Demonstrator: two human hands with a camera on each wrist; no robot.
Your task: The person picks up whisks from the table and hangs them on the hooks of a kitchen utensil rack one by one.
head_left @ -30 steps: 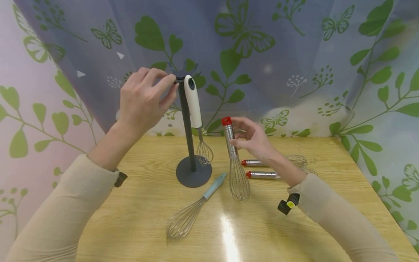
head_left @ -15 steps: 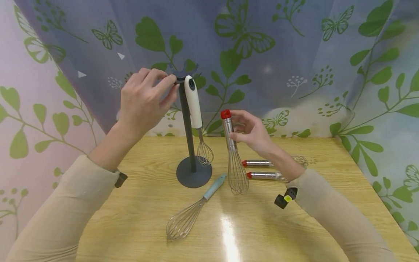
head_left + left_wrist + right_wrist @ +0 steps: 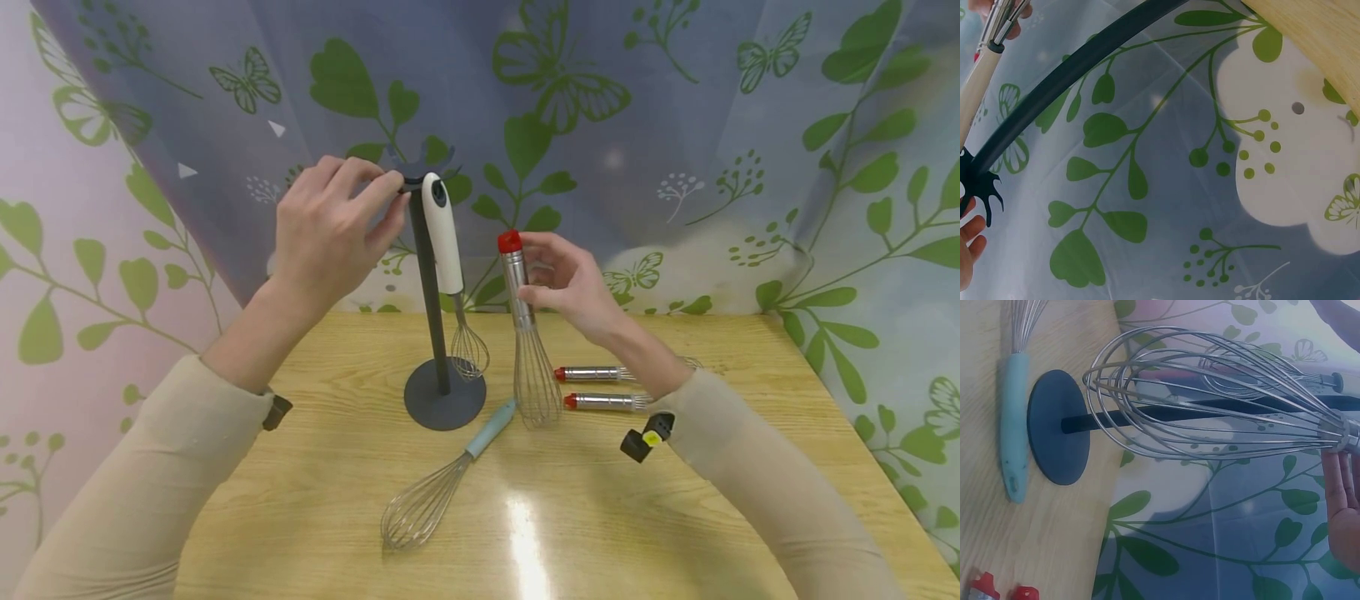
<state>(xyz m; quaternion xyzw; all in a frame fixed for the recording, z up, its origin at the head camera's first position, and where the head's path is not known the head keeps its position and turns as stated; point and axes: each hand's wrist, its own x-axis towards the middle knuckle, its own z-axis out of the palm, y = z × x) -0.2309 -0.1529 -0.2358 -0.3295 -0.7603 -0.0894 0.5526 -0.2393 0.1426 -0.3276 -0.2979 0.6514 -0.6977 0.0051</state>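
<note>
My left hand (image 3: 322,225) pinches the top of a dark utensil stand (image 3: 429,287) between thumb and fingers, beside its hooks. A small whisk with a white handle (image 3: 444,242) hangs from the stand, wires down. In my right hand (image 3: 573,283) I hold a steel-handled whisk (image 3: 516,287) with a red end cap, almost upright, cap at the top. Its wire balloon (image 3: 1210,400) fills the middle of the right wrist view, overlapping the stand's post. In the left wrist view the stand's hooks (image 3: 985,187) show at the left edge, next to my fingertips.
A whisk with a light blue handle (image 3: 491,429) lies on the wooden table (image 3: 315,467) before the stand's round base (image 3: 442,412). Two more red-capped whisks lie on the right, the rear one (image 3: 592,374) behind the front one (image 3: 603,402), partly under my right forearm. Patterned cloth hangs behind.
My right hand has raised the red-capped whisk and carried it left, closer to the stand. My left hand has stayed at the stand's top.
</note>
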